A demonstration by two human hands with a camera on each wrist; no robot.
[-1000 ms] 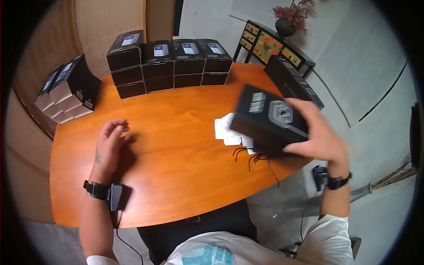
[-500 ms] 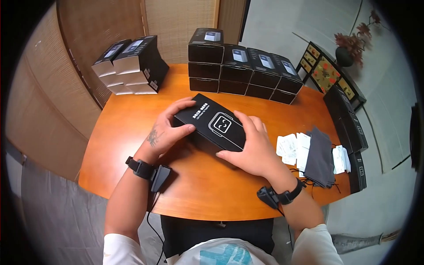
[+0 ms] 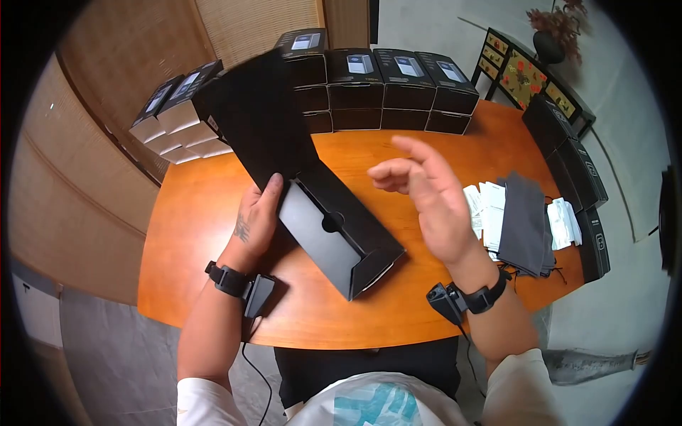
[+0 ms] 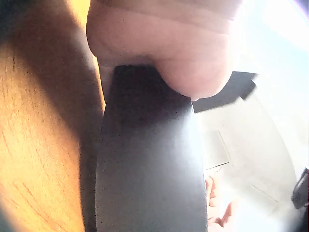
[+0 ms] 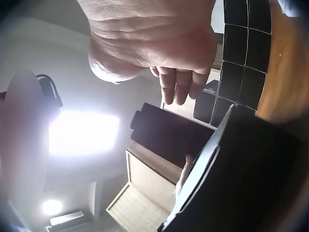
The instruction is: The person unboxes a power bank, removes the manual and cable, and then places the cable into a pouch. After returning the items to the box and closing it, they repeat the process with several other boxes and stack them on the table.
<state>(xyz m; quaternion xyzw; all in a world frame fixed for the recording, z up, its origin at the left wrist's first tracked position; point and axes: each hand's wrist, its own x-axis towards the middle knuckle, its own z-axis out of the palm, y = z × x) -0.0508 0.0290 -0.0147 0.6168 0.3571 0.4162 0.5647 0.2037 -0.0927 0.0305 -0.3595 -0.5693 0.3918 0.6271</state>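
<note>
A black box (image 3: 320, 234) stands tilted over the table with its lid (image 3: 263, 113) raised; inside lies a flat dark panel with a round cutout. My left hand (image 3: 257, 216) grips the box's left side, thumb on the rim. In the left wrist view, that hand (image 4: 164, 43) lies against the box's smooth side (image 4: 149, 159). Off to the box's right, my right hand (image 3: 437, 202) is raised in the air, touching nothing, its fingers loosely bent. The right wrist view shows this hand (image 5: 154, 43) above the box (image 5: 241, 169) and apart from it.
Stacked black boxes (image 3: 355, 96) line the table's back, with another stack (image 3: 177, 113) at the back left. White papers (image 3: 492, 213), a dark grey pouch (image 3: 524, 227) and white packets (image 3: 563, 224) lie on the right, beside more black boxes (image 3: 582, 170) along the right edge.
The box came from the right to the middle between both hands. Its lid has since swung up, and my right hand has let go and lifted away while my left keeps hold.
</note>
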